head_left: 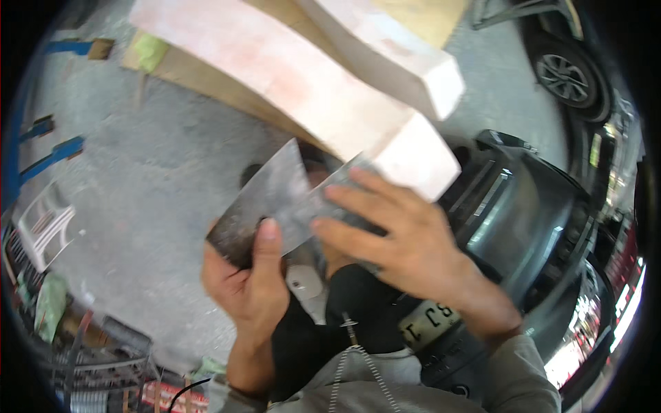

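Holding a wide metal scraper blade [265, 199] in the left hand [249, 286], the right hand [403, 241] gripping a second blade [323, 199] across it, just below the pale beam's end [413, 158] at twelve o'clock, seemingly wiping the blades clean.

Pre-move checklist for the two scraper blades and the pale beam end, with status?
1. Left hand grips wide metal scraper blade: ok.
2. Right hand fingers rest on second scraper blade: ok.
3. Blades overlap, touching: ok.
4. Blade edges clean: cannot tell, surfaces look smeared.
5. Pale beam end in reach, just above the right hand: ok.
6. Beam support steady: cannot tell.
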Motion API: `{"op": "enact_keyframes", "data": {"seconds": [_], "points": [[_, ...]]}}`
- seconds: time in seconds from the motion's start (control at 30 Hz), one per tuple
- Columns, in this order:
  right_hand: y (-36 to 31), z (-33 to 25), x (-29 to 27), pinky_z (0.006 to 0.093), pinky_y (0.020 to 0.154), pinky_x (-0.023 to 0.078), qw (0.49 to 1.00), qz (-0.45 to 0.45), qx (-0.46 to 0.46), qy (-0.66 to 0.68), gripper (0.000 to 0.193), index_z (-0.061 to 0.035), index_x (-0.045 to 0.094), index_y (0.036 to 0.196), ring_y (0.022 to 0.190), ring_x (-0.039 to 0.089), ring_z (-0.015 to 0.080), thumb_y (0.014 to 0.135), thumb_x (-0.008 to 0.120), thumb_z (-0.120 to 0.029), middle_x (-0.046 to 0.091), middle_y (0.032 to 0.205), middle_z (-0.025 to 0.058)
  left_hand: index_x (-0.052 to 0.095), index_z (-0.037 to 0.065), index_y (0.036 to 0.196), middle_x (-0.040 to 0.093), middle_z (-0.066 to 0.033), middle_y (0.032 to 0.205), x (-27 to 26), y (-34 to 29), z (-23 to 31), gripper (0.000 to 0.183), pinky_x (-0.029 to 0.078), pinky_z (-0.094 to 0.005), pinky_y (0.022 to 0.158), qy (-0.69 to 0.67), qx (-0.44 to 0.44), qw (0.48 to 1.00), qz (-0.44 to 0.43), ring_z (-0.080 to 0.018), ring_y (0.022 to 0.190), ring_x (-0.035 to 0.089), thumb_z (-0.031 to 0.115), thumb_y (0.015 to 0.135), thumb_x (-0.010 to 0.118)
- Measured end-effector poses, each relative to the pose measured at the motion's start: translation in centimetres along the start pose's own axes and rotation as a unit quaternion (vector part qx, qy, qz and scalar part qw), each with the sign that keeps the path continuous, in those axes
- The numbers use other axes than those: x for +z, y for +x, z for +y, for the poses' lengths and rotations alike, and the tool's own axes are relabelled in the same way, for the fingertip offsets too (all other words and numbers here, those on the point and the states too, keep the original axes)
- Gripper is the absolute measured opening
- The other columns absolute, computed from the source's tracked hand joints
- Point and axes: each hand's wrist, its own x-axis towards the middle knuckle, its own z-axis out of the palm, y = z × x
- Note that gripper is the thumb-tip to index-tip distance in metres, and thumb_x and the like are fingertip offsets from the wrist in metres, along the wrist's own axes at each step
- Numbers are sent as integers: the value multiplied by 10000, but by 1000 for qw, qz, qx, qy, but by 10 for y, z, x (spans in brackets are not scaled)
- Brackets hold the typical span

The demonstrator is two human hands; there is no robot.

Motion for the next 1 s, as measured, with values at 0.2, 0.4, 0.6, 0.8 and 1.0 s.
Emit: {"op": "enact_keyframes", "data": {"seconds": [0.2, 0.4, 0.6, 0.8, 1.0], "points": [[-68, -12, 2, 405, 843, 535, 990, -136, 43, -16, 690, -258, 659, 1271, 1301, 544, 303, 623, 742, -37, 600, 1354, 31, 603, -53, 1167, 682, -98, 1056, -15, -6, -3, 267, 520, -290, 833, -9, 27, 1000, -11, -153, 911, 645, 46, 934, 687], [-105, 44, -26, 465, 949, 517, 994, 32, 58, -92, 514, -184, 710, 1148, 1221, 608, 356, 667, 799, -26, 645, 1294, 88, 677, -15, 1032, 711, -167, 1190, -18, 11, -13, 149, 546, -293, 800, 171, -9, 954, -246, -193, 926, 716, 30, 890, 682], [-87, 94, -31, 469, 970, 470, 982, 37, 23, -186, 406, -222, 722, 1128, 1242, 582, 297, 735, 745, -121, 639, 1307, 51, 711, 38, 899, 567, -149, 1443, 18, 1, -46, 221, 590, -349, 754, 342, 135, 810, -457, -257, 933, 738, -6, 684, 734], [-55, 105, -29, 457, 991, 454, 973, 2, -32, -228, 311, -246, 708, 1125, 1247, 578, 271, 828, 629, -194, 638, 1295, 27, 715, 82, 879, 471, -133, 1536, 38, -4, -73, 262, 554, -340, 705, 409, 178, 776, -446, -230, 808, 712, -13, 635, 711], [-44, 100, -31, 466, 995, 455, 970, -16, -37, -239, 307, -239, 708, 1120, 1236, 586, 276, 827, 629, -192, 639, 1290, 39, 707, 69, 866, 488, -86, 1530, 35, -4, -82, 264, 553, -349, 712, 412, 172, 788, -423, -234, 827, 692, -44, 629, 692]]}}
